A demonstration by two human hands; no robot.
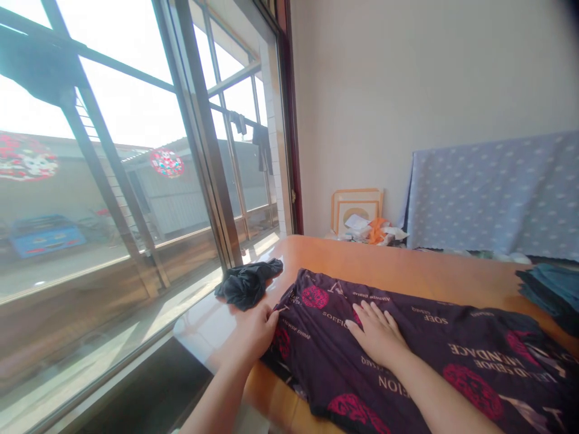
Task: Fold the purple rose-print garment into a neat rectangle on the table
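Note:
A dark purple garment (335, 355) printed with pink round motifs and pale lettering lies spread over the wooden table (407, 271). At its left edge, my left hand (259, 330) is closed, pinching the fabric between thumb and fingers. My right hand (376, 330) lies flat on the middle of the cloth, fingers stretched out. Just beyond my left hand sits a crumpled black cloth (246, 284), apart from the printed garment. The garment's right end runs towards the frame edge.
Folded dark blue clothes (554, 289) lie at the table's right end. A large window (181, 181) borders the left side. Against the wall stand picture frames (357, 199) near an orange bag (377, 230). A pale blue dotted cloth (488, 193) hangs at the back right.

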